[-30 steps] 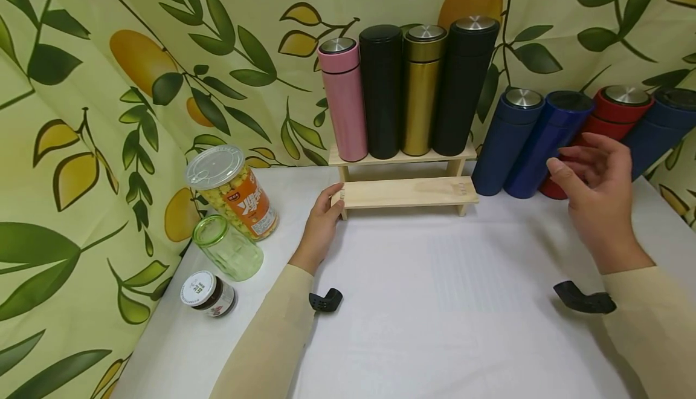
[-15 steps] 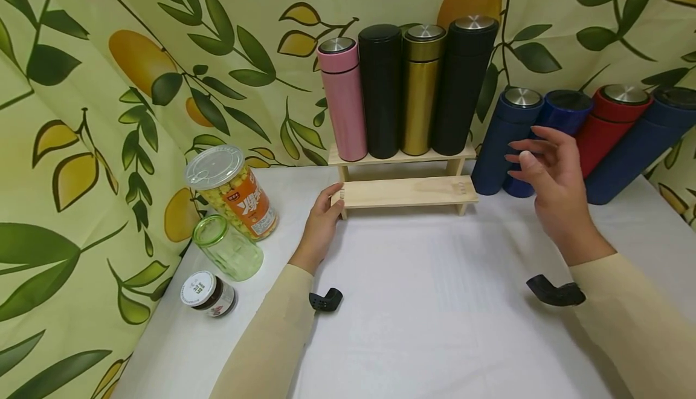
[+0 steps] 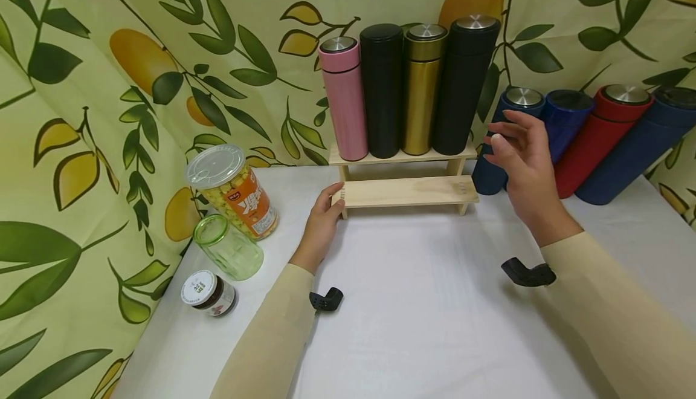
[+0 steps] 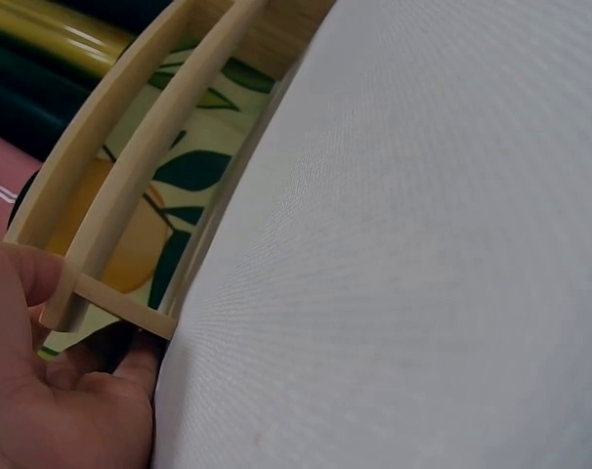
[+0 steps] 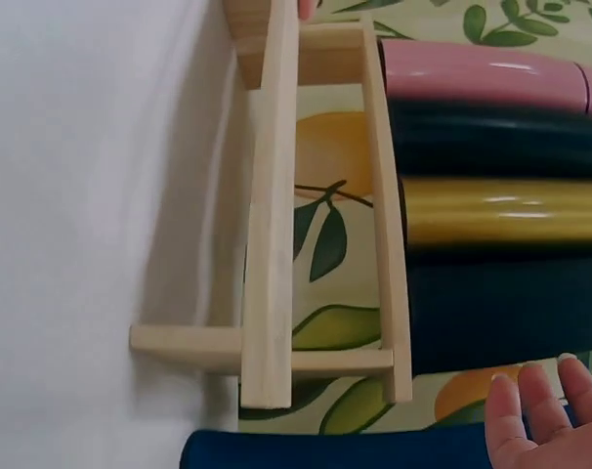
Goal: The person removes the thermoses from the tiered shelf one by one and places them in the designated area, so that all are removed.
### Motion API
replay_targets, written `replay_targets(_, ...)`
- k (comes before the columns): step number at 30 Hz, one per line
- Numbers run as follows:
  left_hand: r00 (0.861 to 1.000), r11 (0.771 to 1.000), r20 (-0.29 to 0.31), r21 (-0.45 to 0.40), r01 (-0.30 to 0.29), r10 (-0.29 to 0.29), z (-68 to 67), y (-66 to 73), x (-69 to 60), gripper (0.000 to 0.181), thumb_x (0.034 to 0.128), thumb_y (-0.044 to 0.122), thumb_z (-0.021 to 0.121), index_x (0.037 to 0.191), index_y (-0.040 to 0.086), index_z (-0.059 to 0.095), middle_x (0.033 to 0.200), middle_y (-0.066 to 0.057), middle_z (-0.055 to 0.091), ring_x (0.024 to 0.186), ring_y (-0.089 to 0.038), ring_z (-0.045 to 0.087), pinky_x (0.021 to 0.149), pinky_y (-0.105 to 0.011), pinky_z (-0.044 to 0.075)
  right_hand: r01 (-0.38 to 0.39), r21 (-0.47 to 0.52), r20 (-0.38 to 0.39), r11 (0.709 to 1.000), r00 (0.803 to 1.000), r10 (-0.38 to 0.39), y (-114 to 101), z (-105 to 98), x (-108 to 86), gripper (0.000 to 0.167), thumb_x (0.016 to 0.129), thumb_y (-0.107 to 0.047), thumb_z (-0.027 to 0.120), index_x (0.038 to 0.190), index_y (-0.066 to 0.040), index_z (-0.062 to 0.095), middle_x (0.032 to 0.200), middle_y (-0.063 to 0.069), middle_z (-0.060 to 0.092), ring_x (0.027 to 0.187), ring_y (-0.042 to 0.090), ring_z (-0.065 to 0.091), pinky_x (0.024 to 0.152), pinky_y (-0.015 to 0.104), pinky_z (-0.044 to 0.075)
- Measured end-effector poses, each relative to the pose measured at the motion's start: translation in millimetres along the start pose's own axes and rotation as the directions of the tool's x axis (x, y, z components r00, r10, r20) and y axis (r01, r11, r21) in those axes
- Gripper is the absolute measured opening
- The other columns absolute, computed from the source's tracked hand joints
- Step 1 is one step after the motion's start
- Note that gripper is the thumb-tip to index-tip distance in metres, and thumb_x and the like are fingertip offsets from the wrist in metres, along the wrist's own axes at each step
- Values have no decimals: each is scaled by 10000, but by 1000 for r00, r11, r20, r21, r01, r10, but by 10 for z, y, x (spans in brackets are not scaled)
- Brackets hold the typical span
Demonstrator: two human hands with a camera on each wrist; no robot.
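Observation:
A two-tier wooden rack point(image 3: 405, 192) stands against the back curtain. On its upper tier stand a pink flask point(image 3: 346, 112), a black flask point(image 3: 383, 97), a gold flask point(image 3: 421, 100) and a taller black flask point(image 3: 463, 94); the lower board is bare. My left hand point(image 3: 319, 225) grips the rack's left end, the thumb on the lower board and the fingers around its side in the left wrist view. Holding nothing, my right hand point(image 3: 524, 172) hovers with loosely bent fingers in front of a navy flask point(image 3: 486, 172), partly hiding it and the blue flask point(image 3: 565, 118) beside it.
Further right lean a red flask point(image 3: 598, 139) and another navy flask point(image 3: 633, 151). At the left stand a popcorn tub point(image 3: 239, 196), a green glass point(image 3: 231, 251) and a small lidded jar point(image 3: 209, 293). White cloth point(image 3: 402, 314) covers the table.
My right hand has moved left, from before the red flask past the blue one to the navy flask nearest the rack. The left hand stays on the rack.

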State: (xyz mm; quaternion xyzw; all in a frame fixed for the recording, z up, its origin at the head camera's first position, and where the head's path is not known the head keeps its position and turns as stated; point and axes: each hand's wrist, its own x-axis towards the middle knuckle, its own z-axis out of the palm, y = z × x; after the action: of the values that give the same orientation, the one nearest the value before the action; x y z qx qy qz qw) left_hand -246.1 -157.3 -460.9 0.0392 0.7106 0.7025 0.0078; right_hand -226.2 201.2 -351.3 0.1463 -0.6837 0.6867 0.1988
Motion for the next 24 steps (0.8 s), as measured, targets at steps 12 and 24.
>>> replay_targets(12,1000,1000,-4,-6,-4,4,15,15,6,447,1157,121,511,1604,143,518,1692,-95,404,1521,-211,415,1220,-401,382,-30,-46,-7,998,1000,30,46,149,196,635,1092,-193,637,1646,-131,333,1574,140,409,1387,257,462,1069,261,453)
replay_targets(24,1000,1000,-2,-17,2,-2,13,19,0,447,1157,117,508,1603,143,516,1679,-107,423,1512,-212,429,1218,-390,384,-103,-237,-65,966,994,90,112,282,347,798,1053,-309,727,1697,-203,267,1690,86,330,1538,273,362,1268,451,271)
